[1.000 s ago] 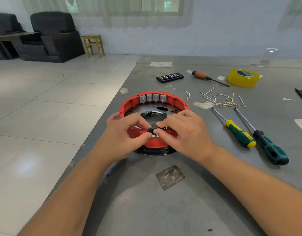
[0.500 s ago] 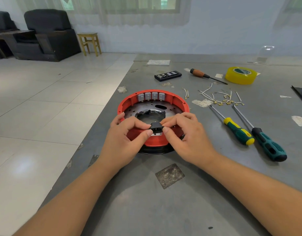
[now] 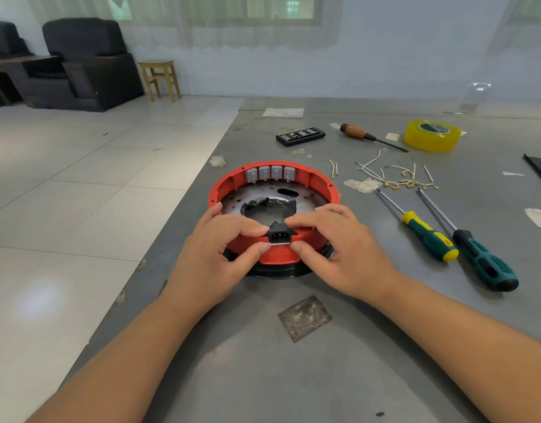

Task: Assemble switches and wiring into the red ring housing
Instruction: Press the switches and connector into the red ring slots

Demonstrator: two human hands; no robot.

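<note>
Two screwdrivers (image 3: 446, 236), loose terminal wires (image 3: 397, 177), a yellow tape roll (image 3: 431, 135) and a bit case (image 3: 300, 136) lie on the tabletop (image 3: 293, 361) beyond the red ring housing (image 3: 274, 181). The black socket (image 3: 279, 235), earlier held higher, now sits at the housing's near rim. Left hand (image 3: 214, 257) and right hand (image 3: 339, 248) each pinch it between thumb and forefinger.

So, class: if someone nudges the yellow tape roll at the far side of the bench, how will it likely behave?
The yellow tape roll lies flat on its side, so it should slide rather than roll. Its hollow core suggests it is light. Stood on edge, it would probably roll away.
</note>
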